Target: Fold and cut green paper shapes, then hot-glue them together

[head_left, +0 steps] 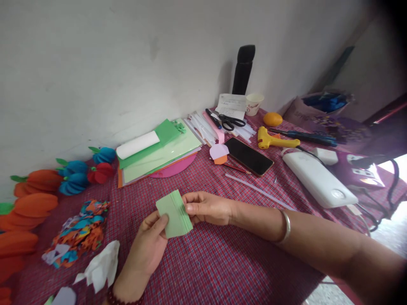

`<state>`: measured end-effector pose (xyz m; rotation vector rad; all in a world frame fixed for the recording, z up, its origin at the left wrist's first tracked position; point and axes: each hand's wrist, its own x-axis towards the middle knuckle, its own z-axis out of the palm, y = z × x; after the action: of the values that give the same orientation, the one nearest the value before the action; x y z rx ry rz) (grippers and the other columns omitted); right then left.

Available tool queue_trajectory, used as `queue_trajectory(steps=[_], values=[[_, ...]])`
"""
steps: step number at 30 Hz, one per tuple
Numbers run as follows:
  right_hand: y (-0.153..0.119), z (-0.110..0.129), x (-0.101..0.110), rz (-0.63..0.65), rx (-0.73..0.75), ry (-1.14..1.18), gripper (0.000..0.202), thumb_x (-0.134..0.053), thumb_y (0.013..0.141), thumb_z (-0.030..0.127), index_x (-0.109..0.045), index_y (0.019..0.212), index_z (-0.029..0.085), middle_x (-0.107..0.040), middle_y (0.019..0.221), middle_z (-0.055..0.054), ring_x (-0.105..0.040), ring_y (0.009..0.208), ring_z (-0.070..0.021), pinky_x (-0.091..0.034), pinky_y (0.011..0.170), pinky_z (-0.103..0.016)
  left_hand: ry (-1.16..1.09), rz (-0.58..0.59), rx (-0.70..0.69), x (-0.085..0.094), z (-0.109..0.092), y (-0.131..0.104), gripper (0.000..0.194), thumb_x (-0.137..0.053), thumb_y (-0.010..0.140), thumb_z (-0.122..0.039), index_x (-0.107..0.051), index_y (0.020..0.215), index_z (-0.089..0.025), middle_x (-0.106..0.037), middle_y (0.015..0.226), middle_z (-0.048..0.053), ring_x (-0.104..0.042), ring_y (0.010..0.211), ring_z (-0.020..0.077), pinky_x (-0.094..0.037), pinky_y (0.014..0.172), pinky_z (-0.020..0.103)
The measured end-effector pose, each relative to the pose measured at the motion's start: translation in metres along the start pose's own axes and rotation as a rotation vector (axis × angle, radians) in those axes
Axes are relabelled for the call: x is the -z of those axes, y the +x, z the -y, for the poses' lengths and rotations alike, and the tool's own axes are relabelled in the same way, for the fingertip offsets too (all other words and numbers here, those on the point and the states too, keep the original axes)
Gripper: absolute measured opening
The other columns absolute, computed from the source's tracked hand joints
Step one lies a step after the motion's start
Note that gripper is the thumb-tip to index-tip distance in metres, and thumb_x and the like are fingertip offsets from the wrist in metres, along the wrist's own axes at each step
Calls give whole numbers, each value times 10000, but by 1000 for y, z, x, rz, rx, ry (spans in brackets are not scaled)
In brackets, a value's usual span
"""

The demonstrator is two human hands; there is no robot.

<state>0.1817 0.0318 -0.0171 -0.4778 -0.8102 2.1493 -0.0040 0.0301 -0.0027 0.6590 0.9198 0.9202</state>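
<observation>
Green paper pieces [173,214], stacked and slightly fanned, are held above the checked cloth of the worktop [197,258], between the two hands. The left hand [154,233] pinches the stack with its thumb on top; the right hand [203,207], fingers curled nearly closed, grips its far right edge. Beyond them lie a phone [249,156] and a yellow glue gun [275,140], with black-handled scissors [231,122] near the wall.

Plain pale wall [95,63], checked tablecloth [219,262].
</observation>
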Motion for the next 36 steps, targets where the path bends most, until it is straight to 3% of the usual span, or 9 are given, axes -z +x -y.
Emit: queue_trajectory(steps=[11, 14, 16, 18, 20, 23, 28, 36], values=[[1, -1, -1, -35, 9, -1, 390, -765, 671, 458, -556, 768, 144, -590, 659, 36, -584, 609, -86, -472, 624, -242, 10, 37, -7, 7, 1, 2, 199, -779, 672, -281, -754, 849, -193, -763, 800, 50, -705, 743, 200, -557, 787, 330], [2, -2, -5, -144, 87, -27, 364, -788, 656, 397, -555, 781, 147, -583, 648, 48, -552, 569, -71, -450, 580, -222, 20, 38, -2, 9, 2, 2, 215, -782, 667, -278, -753, 862, -193, -762, 806, 53, -705, 773, 211, -555, 791, 335], [3, -1, -8, -216, 170, -44, 379, -801, 648, 316, -556, 896, 167, -576, 649, 66, -528, 547, -63, -425, 547, -203, 18, 33, -1, 10, 3, 2, 226, -782, 665, -274, -751, 873, -192, -762, 813, 56, -704, 792, 217, -554, 792, 338], [3, 0, -10, -243, 253, -59, 439, -790, 658, 257, -527, 1005, 201, -559, 649, 84, -504, 537, -60, -402, 533, -192, 9, 19, -5, 8, 3, 2, 235, -787, 657, -274, -749, 877, -198, -762, 822, 56, -703, 802, 217, -554, 795, 339], [2, 2, -11, -232, 309, -108, 364, -765, 684, 248, -536, 962, 197, -537, 645, 84, -479, 545, -58, -384, 543, -191, 7, 2, -14, 6, 2, 2, 222, -794, 647, -265, -750, 856, -202, -762, 824, 51, -701, 803, 214, -554, 795, 338], [1, 6, -11, -227, 287, -174, 235, -732, 717, 300, -562, 795, 157, -526, 663, 57, -466, 583, -59, -364, 570, -198, 17, -24, -48, 0, 2, 2, 165, -780, 665, -246, -749, 821, -205, -760, 828, 47, -697, 811, 207, -548, 810, 341], [0, 7, -8, -224, 183, -122, 358, -722, 709, 464, -544, 760, 158, -494, 636, 57, -447, 552, -63, -356, 555, -205, 51, -19, -74, -6, 3, 1, 187, -737, 715, -245, -744, 896, -195, -756, 867, 69, -690, 860, 215, -528, 847, 358], [2, 4, -7, -209, 200, -184, 386, -733, 699, 480, -529, 717, 153, -434, 585, 78, -387, 512, -50, -317, 525, -194, 50, -13, -51, -7, 2, 1, 189, -755, 689, -249, -744, 866, -185, -757, 845, 70, -691, 854, 223, -533, 826, 358]])
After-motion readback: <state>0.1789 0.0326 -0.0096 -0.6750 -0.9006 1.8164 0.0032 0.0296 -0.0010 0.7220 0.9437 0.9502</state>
